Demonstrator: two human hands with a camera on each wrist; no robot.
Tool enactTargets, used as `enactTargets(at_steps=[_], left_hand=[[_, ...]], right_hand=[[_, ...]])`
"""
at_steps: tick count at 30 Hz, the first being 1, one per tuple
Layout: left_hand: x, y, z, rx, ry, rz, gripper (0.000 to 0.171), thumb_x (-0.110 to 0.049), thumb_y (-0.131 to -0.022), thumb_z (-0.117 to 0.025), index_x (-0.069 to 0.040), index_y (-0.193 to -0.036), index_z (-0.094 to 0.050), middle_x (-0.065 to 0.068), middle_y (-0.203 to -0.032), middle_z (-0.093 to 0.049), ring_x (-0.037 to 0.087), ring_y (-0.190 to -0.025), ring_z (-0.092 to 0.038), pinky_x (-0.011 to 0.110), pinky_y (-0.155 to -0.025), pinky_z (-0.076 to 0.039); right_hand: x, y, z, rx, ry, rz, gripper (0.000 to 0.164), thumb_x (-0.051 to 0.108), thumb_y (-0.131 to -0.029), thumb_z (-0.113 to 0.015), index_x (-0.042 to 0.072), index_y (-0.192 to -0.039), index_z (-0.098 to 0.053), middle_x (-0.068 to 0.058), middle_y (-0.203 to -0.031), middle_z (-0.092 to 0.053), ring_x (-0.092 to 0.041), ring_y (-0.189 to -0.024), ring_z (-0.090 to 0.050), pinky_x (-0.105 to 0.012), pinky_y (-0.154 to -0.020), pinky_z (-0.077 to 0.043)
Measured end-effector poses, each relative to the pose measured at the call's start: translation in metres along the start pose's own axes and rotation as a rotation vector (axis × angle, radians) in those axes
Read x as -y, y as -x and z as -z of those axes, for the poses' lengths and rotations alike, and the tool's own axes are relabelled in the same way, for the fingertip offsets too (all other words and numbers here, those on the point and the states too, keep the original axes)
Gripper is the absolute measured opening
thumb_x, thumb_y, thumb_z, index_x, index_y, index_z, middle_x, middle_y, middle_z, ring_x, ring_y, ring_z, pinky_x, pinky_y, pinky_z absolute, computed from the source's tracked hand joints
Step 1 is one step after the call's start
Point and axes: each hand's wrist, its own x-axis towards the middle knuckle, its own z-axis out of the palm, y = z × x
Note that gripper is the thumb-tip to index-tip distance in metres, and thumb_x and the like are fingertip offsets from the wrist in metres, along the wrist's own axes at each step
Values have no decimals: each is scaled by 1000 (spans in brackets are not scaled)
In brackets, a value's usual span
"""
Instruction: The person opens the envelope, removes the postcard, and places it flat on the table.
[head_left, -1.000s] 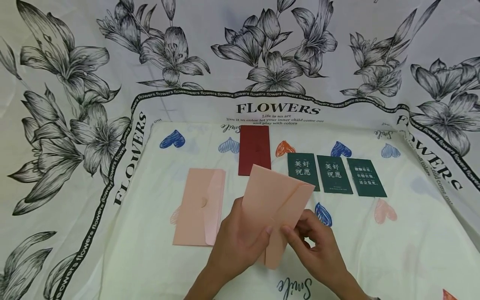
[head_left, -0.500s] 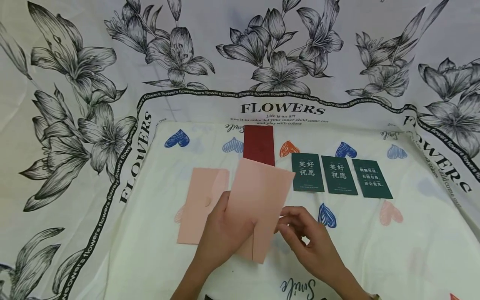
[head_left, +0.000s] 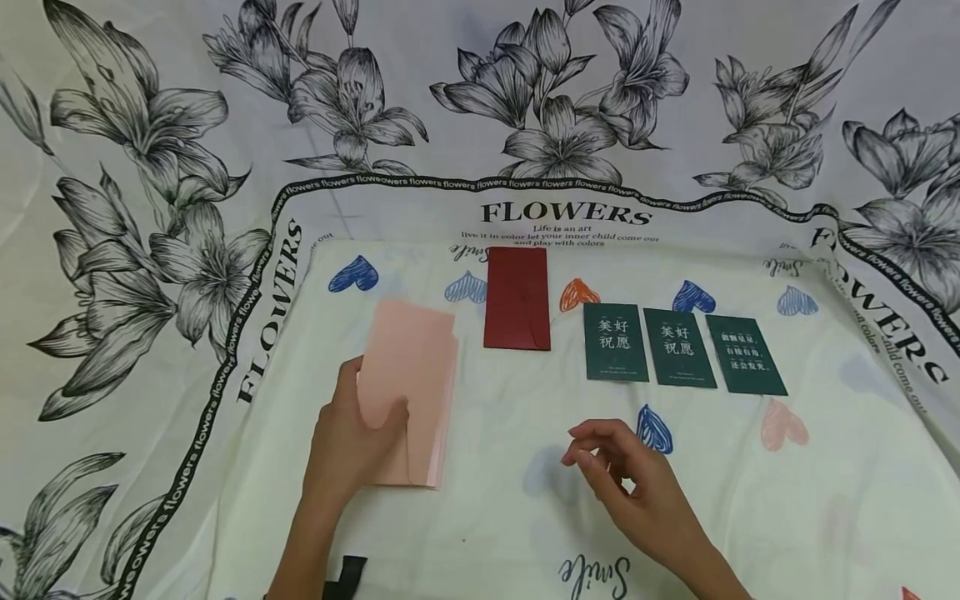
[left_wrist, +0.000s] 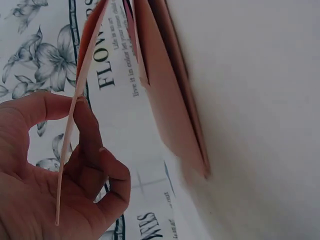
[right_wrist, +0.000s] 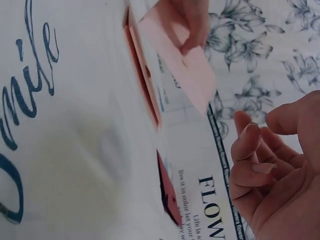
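My left hand (head_left: 347, 442) pinches a pale pink envelope (head_left: 408, 358) between thumb and fingers, over the left part of the table. Beneath it lie other pink envelopes (left_wrist: 172, 110), mostly covered by the held one in the head view. Both wrist views show a gap between the held envelope and those on the table. Off to the right, my right hand (head_left: 637, 483) hovers over the cloth, fingers loosely curled and holding nothing.
A dark red envelope (head_left: 517, 300) lies at the back middle. To its right, three dark green cards with white writing, the left one (head_left: 616, 343), form a row. The white cloth (head_left: 510, 550) carries printed hearts and lettering.
The pink envelope has gone left in my left hand, from the middle to above the other pink envelopes. My right hand has let go of it and stays near its place.
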Motion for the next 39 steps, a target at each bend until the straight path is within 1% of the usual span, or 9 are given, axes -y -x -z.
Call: enactTargets(at_steps=[4,8,12,17,24,28,33,36,39], left_hand=[[8,-3,4,36,-29,38,71,-37,-99,-70,-15,-158,-36,27,-124,-70,36,-100,-70,56,-81,-55],[12,-5,1,52,-74,39,73,-35,-99,-70,-12,-158,-35,30,-120,-71,38,-97,-72,55,-76,-56],[15,-8,-4,34,-175,36,77,-33,-98,-71,-2,-157,-34,34,-124,-68,46,-98,-72,59,-74,-56],[17,-8,-7,0,-316,12,77,-36,-96,-72,9,-150,-40,34,-138,-58,56,-97,-68,64,-75,-54],[18,-7,-9,-8,-455,4,76,-47,-96,-72,13,-137,-50,31,-123,-53,47,-86,-66,60,-78,-46],[16,-8,-11,-25,-477,-20,75,-49,-95,-73,13,-132,-54,31,-119,-52,46,-85,-64,59,-77,-45],[15,-8,-11,-43,-489,-33,72,-48,-96,-72,13,-131,-56,34,-122,-55,48,-96,-65,62,-77,-45],[13,-7,-10,-67,-488,-33,72,-47,-97,-70,13,-134,-55,35,-126,-54,50,-102,-64,62,-79,-44],[8,-5,-11,-103,-454,-47,69,-44,-98,-69,11,-137,-56,34,-130,-54,51,-103,-65,63,-82,-44]], right_hand=[[-3,0,1,1,-6,-10,26,14,-108,-64,25,-131,-61,10,-104,-75,-17,-71,-64,-26,-54,-52],[-3,0,1,8,-13,-36,25,17,-108,-64,29,-130,-61,7,-104,-76,-20,-73,-66,-26,-55,-52],[-4,0,0,15,-14,-39,25,17,-108,-64,29,-130,-61,1,-105,-77,-18,-74,-66,-26,-55,-52],[-6,-1,-1,15,-2,-28,23,18,-108,-64,28,-129,-63,2,-102,-77,-11,-72,-63,-26,-55,-51],[-9,-2,-1,27,3,-17,20,19,-107,-65,23,-127,-66,3,-102,-78,-8,-74,-61,-25,-55,-51],[-8,-3,1,24,8,-4,21,18,-107,-66,27,-126,-66,4,-102,-77,-8,-75,-61,-25,-54,-50],[-6,-10,4,38,47,-18,20,23,-107,-67,34,-124,-65,6,-102,-77,-8,-73,-61,-25,-56,-51],[-7,-26,10,57,98,-52,20,26,-106,-68,33,-125,-64,7,-103,-77,-9,-72,-61,-26,-59,-52],[-14,-54,19,52,168,-64,21,24,-106,-68,26,-127,-64,5,-103,-76,-11,-72,-62,-27,-61,-52]])
